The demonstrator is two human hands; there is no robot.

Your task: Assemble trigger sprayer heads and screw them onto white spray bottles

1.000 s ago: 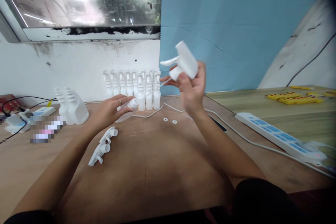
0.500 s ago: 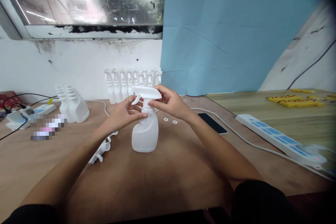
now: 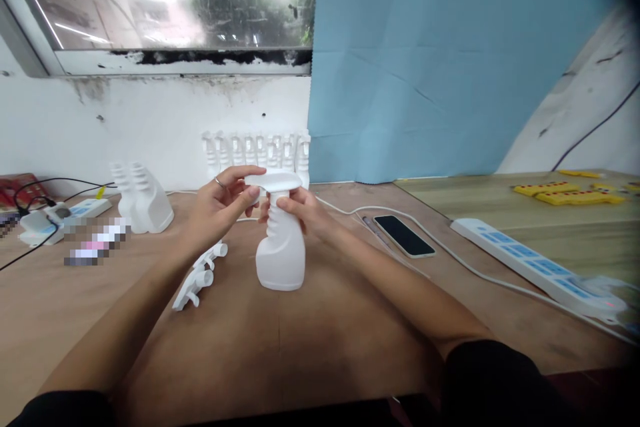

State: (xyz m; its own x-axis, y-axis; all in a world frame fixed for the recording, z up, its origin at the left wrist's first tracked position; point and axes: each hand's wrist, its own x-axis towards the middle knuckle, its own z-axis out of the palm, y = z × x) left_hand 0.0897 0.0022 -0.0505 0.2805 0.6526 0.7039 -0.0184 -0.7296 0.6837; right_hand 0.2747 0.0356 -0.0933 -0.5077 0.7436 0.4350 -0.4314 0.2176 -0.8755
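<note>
A white spray bottle (image 3: 281, 253) stands upright on the brown table in front of me, a white trigger head (image 3: 276, 181) on its neck. My left hand (image 3: 227, 199) grips the nozzle end of the head between thumb and fingers, a ring on one finger. Wrapped round the bottle's neck just under the head is my right hand (image 3: 303, 212), its thumb in front. The trigger is mostly hidden by my left hand. Loose white trigger heads (image 3: 201, 277) lie on the table left of the bottle.
Several white bottles with heads (image 3: 260, 147) line the wall behind. Bottles without heads (image 3: 143, 203) stand back left. A phone (image 3: 405, 235), a white cable and a power strip (image 3: 540, 267) lie right; another strip (image 3: 83, 211) lies far left.
My left hand has moved up from the bottle's neck to the nozzle end. My right hand has dropped from the back of the head to the neck. Two small white rings beside it no longer show.
</note>
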